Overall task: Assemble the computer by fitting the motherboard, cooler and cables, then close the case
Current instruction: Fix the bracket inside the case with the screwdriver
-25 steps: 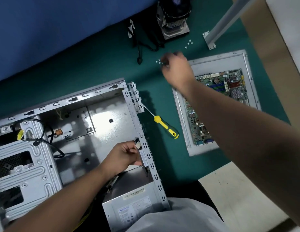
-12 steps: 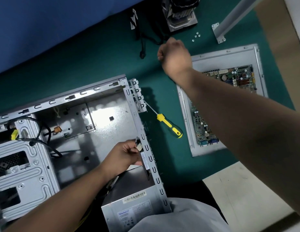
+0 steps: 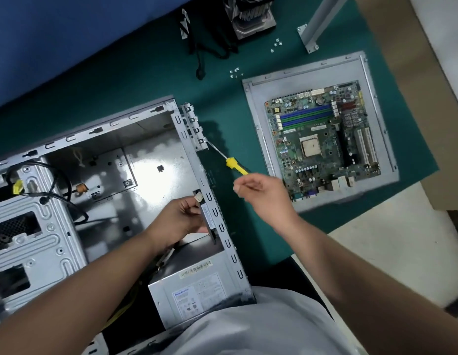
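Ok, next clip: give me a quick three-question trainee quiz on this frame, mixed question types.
1. True or false: the motherboard is already mounted inside the case.
2. Multiple choice: the left hand is at (A) the cooler, (B) the case's rear wall near the power supply, (C) the loose screws.
3. Fill in: the yellow-handled tool lying between case and motherboard is a ____.

Key
1. False: it lies on the side panel on the green mat.
2. B: it pinches a small part at the wall.
3. Screwdriver; the right hand hovers over its handle end.
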`<control>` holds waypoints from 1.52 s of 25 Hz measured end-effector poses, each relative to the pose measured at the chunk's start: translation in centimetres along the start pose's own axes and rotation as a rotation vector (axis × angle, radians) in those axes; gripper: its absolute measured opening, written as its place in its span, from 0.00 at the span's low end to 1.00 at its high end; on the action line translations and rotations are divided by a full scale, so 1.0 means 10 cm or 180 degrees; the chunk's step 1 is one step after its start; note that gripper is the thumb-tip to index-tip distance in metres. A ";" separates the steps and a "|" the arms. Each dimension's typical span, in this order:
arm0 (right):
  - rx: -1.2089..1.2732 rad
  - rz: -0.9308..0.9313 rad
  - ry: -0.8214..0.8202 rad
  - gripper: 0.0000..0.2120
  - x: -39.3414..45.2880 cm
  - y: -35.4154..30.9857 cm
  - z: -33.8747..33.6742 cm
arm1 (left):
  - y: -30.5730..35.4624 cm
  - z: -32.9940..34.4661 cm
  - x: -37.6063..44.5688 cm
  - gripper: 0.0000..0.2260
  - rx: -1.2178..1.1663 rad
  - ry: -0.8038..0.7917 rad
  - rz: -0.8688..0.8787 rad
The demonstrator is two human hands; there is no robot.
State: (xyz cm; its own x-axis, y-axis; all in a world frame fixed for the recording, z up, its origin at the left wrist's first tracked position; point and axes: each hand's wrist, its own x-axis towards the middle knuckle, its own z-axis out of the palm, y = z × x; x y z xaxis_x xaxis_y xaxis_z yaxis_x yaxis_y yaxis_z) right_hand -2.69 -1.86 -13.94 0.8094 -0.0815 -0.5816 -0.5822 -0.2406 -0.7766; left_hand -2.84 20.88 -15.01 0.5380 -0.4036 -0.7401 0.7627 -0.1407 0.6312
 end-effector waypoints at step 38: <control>0.0980 0.0764 -0.0477 0.09 -0.35 0.52 0.26 | 0.07 0.17 -0.11 0.08 0.0288 0.0272 -0.0189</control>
State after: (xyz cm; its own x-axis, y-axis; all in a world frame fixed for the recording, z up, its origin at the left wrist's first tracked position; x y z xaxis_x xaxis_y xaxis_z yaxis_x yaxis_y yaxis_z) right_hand -8.72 -0.29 -16.58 0.6412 0.0470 -0.7660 -0.7670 0.0703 -0.6377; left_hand -3.50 19.74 -13.36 0.5245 -0.3142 -0.7913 0.7607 -0.2445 0.6013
